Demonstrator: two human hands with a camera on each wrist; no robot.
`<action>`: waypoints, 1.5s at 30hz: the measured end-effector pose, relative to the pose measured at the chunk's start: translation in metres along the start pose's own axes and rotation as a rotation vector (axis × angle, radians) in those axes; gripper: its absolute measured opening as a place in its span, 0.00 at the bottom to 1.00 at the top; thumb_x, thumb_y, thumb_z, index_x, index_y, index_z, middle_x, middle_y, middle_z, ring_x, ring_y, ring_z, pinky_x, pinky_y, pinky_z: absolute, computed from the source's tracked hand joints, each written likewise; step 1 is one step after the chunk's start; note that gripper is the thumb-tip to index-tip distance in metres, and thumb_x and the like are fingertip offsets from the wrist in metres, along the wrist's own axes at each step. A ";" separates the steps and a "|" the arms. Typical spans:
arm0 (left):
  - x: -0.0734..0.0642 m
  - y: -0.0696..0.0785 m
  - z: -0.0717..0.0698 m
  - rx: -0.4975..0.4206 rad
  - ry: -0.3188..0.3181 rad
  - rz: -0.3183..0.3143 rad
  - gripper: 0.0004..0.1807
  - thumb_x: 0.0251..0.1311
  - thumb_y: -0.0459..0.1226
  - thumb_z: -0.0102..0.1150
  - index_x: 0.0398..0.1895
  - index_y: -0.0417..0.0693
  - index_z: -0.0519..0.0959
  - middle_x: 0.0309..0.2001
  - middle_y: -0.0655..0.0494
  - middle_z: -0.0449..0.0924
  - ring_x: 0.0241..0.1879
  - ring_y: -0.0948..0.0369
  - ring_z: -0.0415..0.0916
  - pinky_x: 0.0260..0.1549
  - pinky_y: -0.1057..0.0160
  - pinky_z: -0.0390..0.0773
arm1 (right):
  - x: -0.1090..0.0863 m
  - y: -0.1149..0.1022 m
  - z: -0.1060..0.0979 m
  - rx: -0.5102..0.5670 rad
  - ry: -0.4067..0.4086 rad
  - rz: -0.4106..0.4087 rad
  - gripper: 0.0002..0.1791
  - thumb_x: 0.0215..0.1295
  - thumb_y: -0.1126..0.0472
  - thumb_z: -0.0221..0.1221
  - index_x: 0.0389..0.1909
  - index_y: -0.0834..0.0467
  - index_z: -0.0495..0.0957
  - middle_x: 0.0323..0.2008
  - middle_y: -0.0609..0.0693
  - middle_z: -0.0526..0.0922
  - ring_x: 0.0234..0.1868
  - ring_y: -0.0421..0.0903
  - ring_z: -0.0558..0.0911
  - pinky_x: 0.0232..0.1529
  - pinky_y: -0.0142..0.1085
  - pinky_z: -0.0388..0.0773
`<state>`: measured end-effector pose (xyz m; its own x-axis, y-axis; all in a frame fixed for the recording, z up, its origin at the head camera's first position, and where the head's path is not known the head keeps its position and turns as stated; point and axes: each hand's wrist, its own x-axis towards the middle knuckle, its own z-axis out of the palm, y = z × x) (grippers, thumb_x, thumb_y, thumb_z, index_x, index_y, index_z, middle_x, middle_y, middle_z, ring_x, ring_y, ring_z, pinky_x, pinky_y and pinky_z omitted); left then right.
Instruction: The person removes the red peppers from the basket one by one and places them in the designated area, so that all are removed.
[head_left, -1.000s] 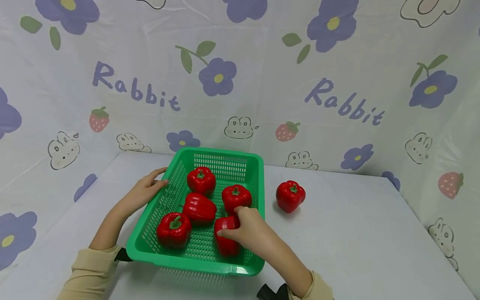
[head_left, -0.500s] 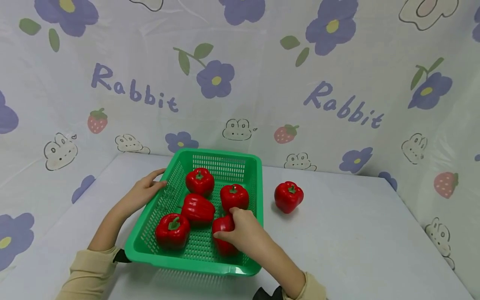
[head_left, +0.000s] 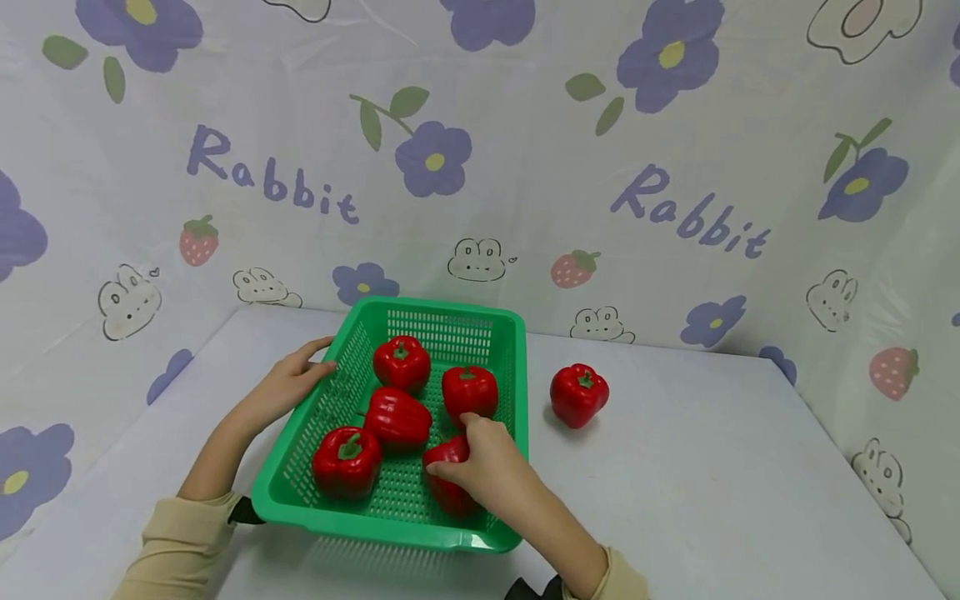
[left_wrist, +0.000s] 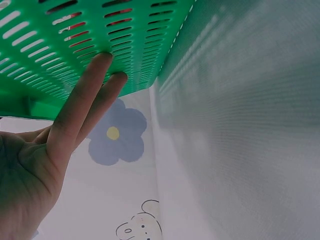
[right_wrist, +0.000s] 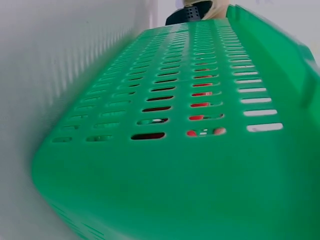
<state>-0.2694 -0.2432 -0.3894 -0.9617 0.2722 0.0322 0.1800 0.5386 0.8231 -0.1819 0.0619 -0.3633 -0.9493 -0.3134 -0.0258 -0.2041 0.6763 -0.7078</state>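
Note:
A green plastic basket (head_left: 390, 523) stands on the white table with several red bell peppers in it. My right hand (head_left: 491, 462) reaches over its right side and grips the front-right bell pepper (head_left: 448, 492), thumb on the near left side, a finger at the back. Behind that finger sits another bell pepper (head_left: 470, 392). My left hand (head_left: 281, 387) rests at the basket's left side; in the left wrist view its straight fingers (left_wrist: 82, 100) touch the slotted outer wall. The right wrist view shows the basket's wall (right_wrist: 165, 175), and my right hand is hidden there.
One more red bell pepper (head_left: 579, 395) sits on the table (head_left: 690, 467) to the right of the basket. Inside, a pepper lying on its side (head_left: 397, 419) is in the middle. A patterned white curtain (head_left: 525, 192) hangs behind the table.
The pepper in my right hand has shifted a little left and turned slightly, and the hand with it. The left hand, the basket and the pepper on the table stay in place.

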 end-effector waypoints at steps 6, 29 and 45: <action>-0.001 0.000 0.000 -0.008 0.002 -0.001 0.34 0.75 0.45 0.43 0.77 0.41 0.49 0.54 0.31 0.78 0.44 0.52 0.84 0.40 0.58 0.83 | 0.000 0.000 -0.001 -0.028 -0.033 -0.020 0.36 0.54 0.57 0.72 0.58 0.74 0.72 0.46 0.63 0.84 0.44 0.53 0.83 0.37 0.48 0.85; -0.001 -0.001 0.000 -0.010 -0.007 0.008 0.34 0.75 0.46 0.42 0.77 0.40 0.49 0.54 0.31 0.79 0.43 0.54 0.84 0.39 0.60 0.83 | -0.002 0.001 0.002 -0.045 -0.039 -0.060 0.20 0.53 0.60 0.72 0.41 0.68 0.77 0.33 0.57 0.84 0.33 0.46 0.81 0.31 0.39 0.85; 0.002 -0.004 0.000 -0.004 -0.009 0.006 0.34 0.75 0.46 0.42 0.77 0.41 0.50 0.54 0.31 0.79 0.43 0.54 0.84 0.39 0.60 0.83 | -0.003 -0.001 0.005 -0.054 -0.005 -0.071 0.32 0.52 0.61 0.73 0.54 0.75 0.73 0.42 0.62 0.85 0.41 0.52 0.83 0.36 0.45 0.85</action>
<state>-0.2716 -0.2451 -0.3922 -0.9586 0.2829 0.0319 0.1850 0.5341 0.8249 -0.1777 0.0587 -0.3663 -0.9307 -0.3652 0.0192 -0.2835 0.6875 -0.6686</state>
